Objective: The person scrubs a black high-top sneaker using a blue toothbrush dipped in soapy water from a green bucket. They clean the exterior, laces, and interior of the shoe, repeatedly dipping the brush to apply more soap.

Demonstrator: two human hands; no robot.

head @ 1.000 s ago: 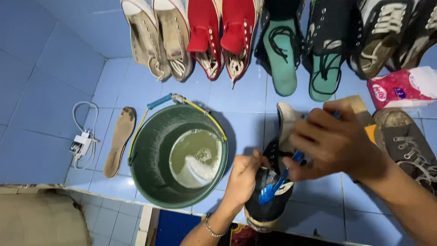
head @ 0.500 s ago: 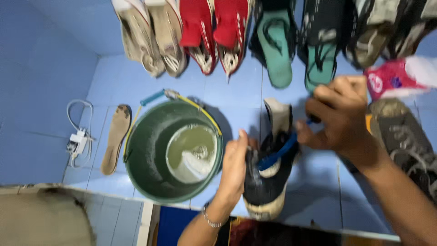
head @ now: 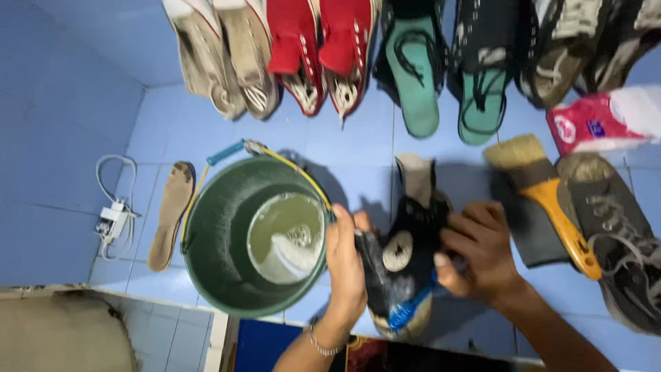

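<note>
- A white charger with a looped cable (head: 113, 213) lies on the blue tiled floor (head: 351, 151) near its left edge, as in the earlier view.
- A worn brown shoe insole (head: 171, 213) lies flat just right of the charger, unmoved.
- A round dark green plastic bucket (head: 213, 241) with a yellow wire handle holds cloudy, soapy water and stands beside the insole, where it stood before.
- The left hand (head: 344, 265) is closed around the side of the black high-top canvas sneaker (head: 403, 262), fingers wrapped over its heel end, just beside the bucket's rim.
- The sneaker is held between both hands above the floor's near edge; half a second ago it showed its opening, now its side with the round pale patch faces up.
- A blue-handled brush (head: 406, 310) peeks out at the sneaker's lower end; earlier the right hand held it raised above the shoe.
- The right hand (head: 478, 251) now grips the sneaker's right side, fingers curled onto the cloth.
- A yellow-handled scrubbing brush with pale bristles (head: 544, 193) lies on the floor to the right, now uncovered by the hand.
- A grey laced sneaker (head: 620, 241) lies at the floor's right edge.
</note>
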